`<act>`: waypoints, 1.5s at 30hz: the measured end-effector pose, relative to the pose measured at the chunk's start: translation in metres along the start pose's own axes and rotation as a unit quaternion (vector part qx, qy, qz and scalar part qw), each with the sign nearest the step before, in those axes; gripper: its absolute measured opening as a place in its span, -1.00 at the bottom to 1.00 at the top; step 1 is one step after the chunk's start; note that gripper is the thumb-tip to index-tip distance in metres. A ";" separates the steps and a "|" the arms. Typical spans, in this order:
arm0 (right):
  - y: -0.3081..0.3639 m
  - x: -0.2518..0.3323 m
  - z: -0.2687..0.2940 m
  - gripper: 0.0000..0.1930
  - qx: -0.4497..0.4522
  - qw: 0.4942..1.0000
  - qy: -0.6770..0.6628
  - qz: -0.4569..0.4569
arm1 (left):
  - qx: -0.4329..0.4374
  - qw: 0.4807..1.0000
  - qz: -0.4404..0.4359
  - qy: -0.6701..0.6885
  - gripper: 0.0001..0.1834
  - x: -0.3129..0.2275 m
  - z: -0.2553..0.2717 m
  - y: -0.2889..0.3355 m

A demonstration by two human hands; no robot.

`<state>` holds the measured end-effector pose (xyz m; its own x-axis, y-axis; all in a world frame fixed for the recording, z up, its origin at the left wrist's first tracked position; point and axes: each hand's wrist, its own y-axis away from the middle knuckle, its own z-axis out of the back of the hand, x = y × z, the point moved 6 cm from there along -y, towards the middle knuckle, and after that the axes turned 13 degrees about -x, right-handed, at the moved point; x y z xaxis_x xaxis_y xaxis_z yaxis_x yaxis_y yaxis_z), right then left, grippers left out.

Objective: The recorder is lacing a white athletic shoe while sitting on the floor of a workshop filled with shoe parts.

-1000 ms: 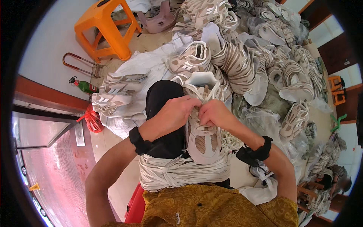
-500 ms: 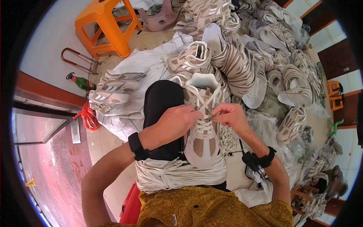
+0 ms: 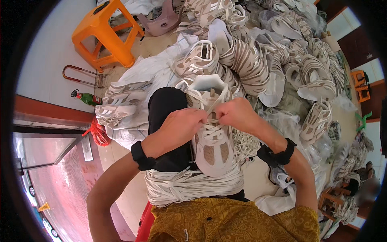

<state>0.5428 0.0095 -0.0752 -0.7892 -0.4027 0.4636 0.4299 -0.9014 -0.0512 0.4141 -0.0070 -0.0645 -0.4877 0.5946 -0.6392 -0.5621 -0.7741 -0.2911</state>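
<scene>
Lace (image 3: 214, 136) Climbs Partway Up a Beige Shoe (image 3: 213, 153)

We look down on a person at close work, the beige shoe at the centre of our clock face, its toe toward six and its collar toward twelve. It sits just beside a black-clad knee (image 3: 166, 121) at nine. The left hand (image 3: 180, 127), reaching in from eight, has its fingers pinched narrow on the lace over the tongue; the right hand (image 3: 238, 115), from four, is closed on the lace opposite, the two nearly meeting. We cannot tell which strand each one grips.

By our reading, the lower rows are done: they lie crossed and flat above the toe. Toward the collar a strand hangs slack across the opening, so the upper rows look unfinished, and no knot or bow is visible to us.

At six, a thick lace bundle (image 3: 189, 187) spans the lap; a loose lace tangle (image 3: 246, 147) lies at four. Nested uppers (image 3: 252, 66) curve away at one, a single shoe (image 3: 316, 123) lies at three, and an orange stool (image 3: 94, 23) stands at ten.
</scene>
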 end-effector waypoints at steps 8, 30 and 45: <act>0.034 -0.026 0.001 -0.86 -0.120 0.955 -0.250 -0.101 | -0.001 0.997 -0.041 -0.059 -0.83 -0.013 0.004 0.003; 0.002 0.008 -0.002 -0.88 0.049 0.997 -0.022 -0.058 | -0.024 0.996 0.023 -0.082 -0.81 -0.003 -0.001 -0.004; 0.012 -0.014 0.018 -0.87 -0.030 0.965 -0.229 -0.126 | -0.059 0.994 0.071 -0.057 -0.80 0.000 0.001 0.002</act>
<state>0.5666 0.0071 -0.0663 -0.5823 -0.0692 0.8100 0.2120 -0.9748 0.0691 0.4121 -0.0082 -0.0646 -0.6326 0.4939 -0.5966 -0.4038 -0.8676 -0.2900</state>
